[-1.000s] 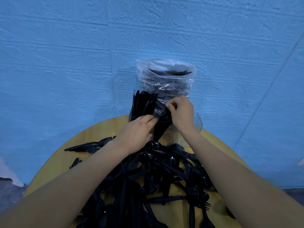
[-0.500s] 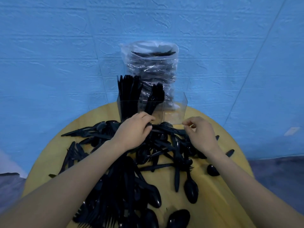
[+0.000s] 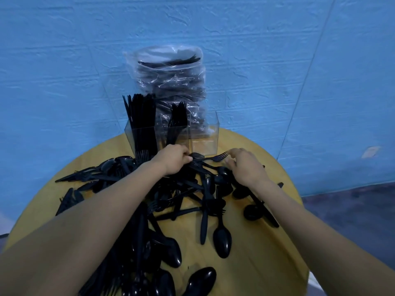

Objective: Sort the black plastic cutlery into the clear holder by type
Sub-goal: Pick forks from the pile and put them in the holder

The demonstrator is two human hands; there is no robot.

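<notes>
**Black cutlery heaped below a three-bin holder**

Black plastic pieces cover the middle and left of the round yellow table (image 3: 267, 263), too tangled for me to count in full. I can pick out one spoon (image 3: 222, 240) lying alone near the middle, another spoon bowl (image 3: 201, 279) at the near edge, and one more (image 3: 253, 211) toward the right edge.

At the far edge stands the clear holder (image 3: 203, 135) with three compartments. Its left one is packed with upright knives (image 3: 142, 116), the middle one has a smaller bunch of forks (image 3: 178, 116), and the right one shows no cutlery. Behind it rises one clear bag (image 3: 171, 82) stuffed with more black pieces.

My left hand (image 3: 174, 160) is curled, gripping the handle end of one fork (image 3: 210, 158) just in front of the holder. My right hand (image 3: 245, 167) hovers over the heap with fingers loosely bent, a fingertip at the fork's tines; I see nothing held in it.
</notes>
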